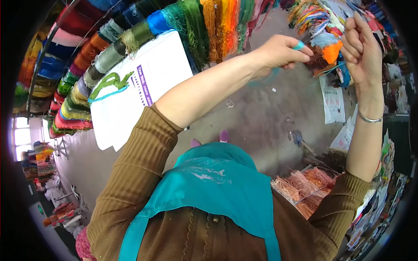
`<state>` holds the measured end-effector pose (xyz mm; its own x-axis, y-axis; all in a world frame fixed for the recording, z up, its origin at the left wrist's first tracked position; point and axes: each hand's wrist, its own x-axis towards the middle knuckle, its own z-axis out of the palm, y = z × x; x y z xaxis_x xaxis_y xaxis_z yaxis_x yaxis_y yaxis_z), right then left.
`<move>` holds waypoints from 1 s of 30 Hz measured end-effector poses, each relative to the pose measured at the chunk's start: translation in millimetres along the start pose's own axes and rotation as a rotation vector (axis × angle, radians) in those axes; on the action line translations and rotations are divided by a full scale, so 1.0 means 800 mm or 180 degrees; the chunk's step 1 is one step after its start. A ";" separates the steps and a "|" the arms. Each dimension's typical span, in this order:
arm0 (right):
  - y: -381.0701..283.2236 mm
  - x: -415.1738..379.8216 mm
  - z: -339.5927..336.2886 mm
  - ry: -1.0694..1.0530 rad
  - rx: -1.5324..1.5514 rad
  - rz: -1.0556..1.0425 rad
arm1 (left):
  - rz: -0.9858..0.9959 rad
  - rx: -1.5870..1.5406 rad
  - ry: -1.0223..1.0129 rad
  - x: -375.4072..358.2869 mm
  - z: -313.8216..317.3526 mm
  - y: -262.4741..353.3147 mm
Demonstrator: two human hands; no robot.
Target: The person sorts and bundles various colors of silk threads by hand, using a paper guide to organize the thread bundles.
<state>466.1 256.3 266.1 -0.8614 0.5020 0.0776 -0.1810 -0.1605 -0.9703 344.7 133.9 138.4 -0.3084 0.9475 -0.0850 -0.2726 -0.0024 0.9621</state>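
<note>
My left hand [285, 51] is closed at the upper centre, thumb and fingers pressed together on turquoise thread [266, 79]. A turquoise band shows on one finger, and blurred strands hang below the wrist. At the upper right my right hand [361, 48] is raised with its fingers curled; what they hold is too small to make out. A thin teal strand reaches the edge of its palm. An orange thread bundle [332, 52] shows just left of that hand. Green yarn [112, 82] and a light blue strand lie on a white sheet [167, 54] left of my arm.
Colourful thread hanks [217, 26] hang from racks along the top and left. More mixed yarn [311, 17] hangs at the upper right. Pinkish-orange fibre bundles [305, 189] lie at the lower right. A printed paper [333, 102] is below my right hand. Grey floor [244, 113] shows between.
</note>
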 end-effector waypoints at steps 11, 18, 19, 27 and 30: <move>0.023 0.021 0.004 -0.0807 0.0433 0.0084 | -0.0128 0.0443 -0.0523 -0.007 -0.008 -0.015; 0.029 0.025 -0.002 -0.0797 0.0670 0.0050 | -0.0056 0.0526 -0.0531 -0.012 -0.002 -0.019; 0.029 0.023 0.000 -0.0661 0.0670 0.0043 | -0.0048 0.0506 -0.0544 -0.012 -0.002 -0.020; 0.032 0.021 0.000 -0.1013 0.0943 0.0077 | 0.0270 0.0542 0.0223 -0.003 0.002 -0.034; 0.030 0.020 0.002 -0.1061 0.0940 0.0054 | 0.0367 0.0514 0.0472 -0.006 0.001 -0.036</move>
<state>447.5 258.9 244.7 -0.9626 0.2034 0.1788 -0.2515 -0.4265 -0.8688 354.6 129.7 111.4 -0.4626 0.8866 0.0023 -0.0823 -0.0455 0.9956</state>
